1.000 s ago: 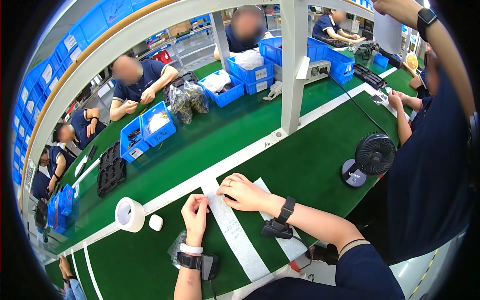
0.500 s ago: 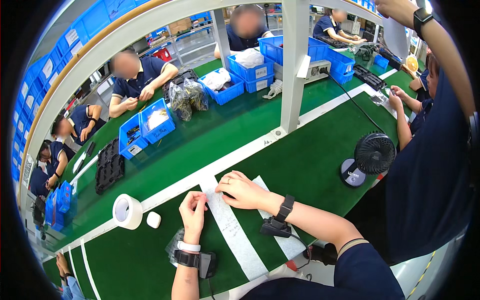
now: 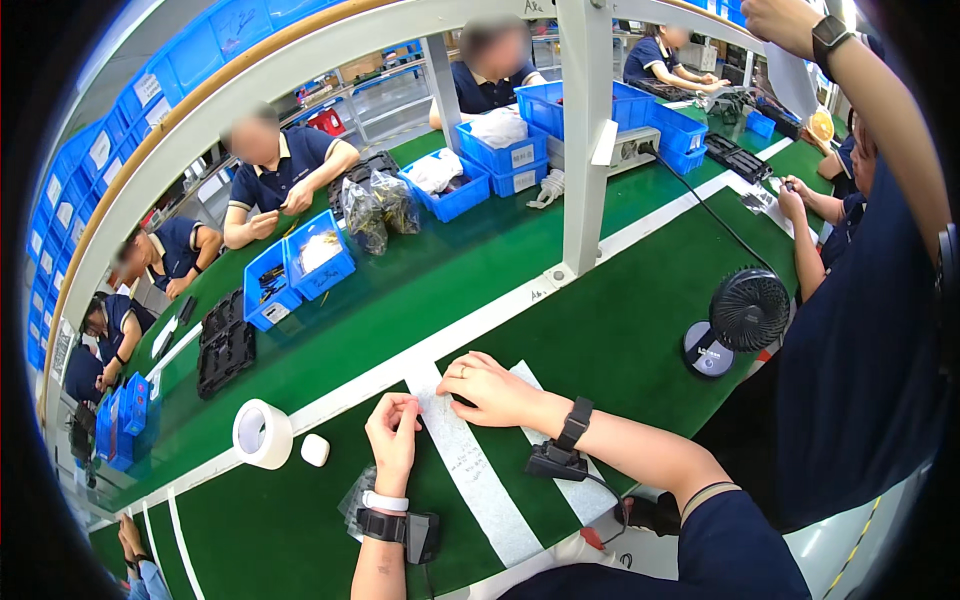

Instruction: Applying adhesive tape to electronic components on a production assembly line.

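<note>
My left hand (image 3: 393, 440) and my right hand (image 3: 490, 388) meet over a white strip of tape (image 3: 480, 475) marked across the green table (image 3: 620, 330). The left hand's fingers are pinched together at the strip's left edge; whether something small sits between them I cannot tell. My right hand lies flat, fingers pressed on the strip near the left fingertips. Both wrists wear dark bands. A small black device (image 3: 557, 462) with a cable lies under my right wrist. Clear plastic bags (image 3: 355, 500) lie under my left forearm.
A roll of white tape (image 3: 262, 433) and a small white cap (image 3: 315, 450) sit left of my hands. A black desk fan (image 3: 735, 318) stands at the right. A white post (image 3: 585, 140), blue bins (image 3: 300, 268) and black trays (image 3: 225, 345) lie beyond. Several seated people work opposite; one stands at right.
None of note: both hands stay on the white strip, the left fingers shifting slightly.
</note>
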A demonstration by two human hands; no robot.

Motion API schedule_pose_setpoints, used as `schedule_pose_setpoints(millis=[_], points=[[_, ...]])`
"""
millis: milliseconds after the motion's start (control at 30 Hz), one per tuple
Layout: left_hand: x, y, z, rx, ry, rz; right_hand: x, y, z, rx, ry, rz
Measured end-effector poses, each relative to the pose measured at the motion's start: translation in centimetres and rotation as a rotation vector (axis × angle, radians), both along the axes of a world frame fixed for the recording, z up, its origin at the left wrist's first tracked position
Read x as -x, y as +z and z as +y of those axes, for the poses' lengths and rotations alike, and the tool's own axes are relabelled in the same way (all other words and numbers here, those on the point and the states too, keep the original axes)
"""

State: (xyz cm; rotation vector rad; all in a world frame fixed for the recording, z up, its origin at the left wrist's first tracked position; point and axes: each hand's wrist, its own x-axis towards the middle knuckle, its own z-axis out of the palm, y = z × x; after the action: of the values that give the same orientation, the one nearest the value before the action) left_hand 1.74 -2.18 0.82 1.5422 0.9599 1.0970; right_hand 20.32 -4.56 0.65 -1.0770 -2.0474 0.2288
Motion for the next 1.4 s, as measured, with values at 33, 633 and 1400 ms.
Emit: schedule_pose_setpoints(millis=[33, 633, 1400], points=[[-0.01, -0.08, 0.02, -0.012, 0.007, 0.0, -0.04, -0.06, 0.0, 0.065, -0.001, -0.029], [0.03, 0.03, -0.04, 0.018, 0.002, 0.024, 0.05, 0.16, -0.11, 0.066, -0.009, -0.077], [0.08, -0.02, -0.12, 0.015, 0.017, 0.038, 0.06, 0.34, -0.2, 0.153, -0.03, -0.126]])
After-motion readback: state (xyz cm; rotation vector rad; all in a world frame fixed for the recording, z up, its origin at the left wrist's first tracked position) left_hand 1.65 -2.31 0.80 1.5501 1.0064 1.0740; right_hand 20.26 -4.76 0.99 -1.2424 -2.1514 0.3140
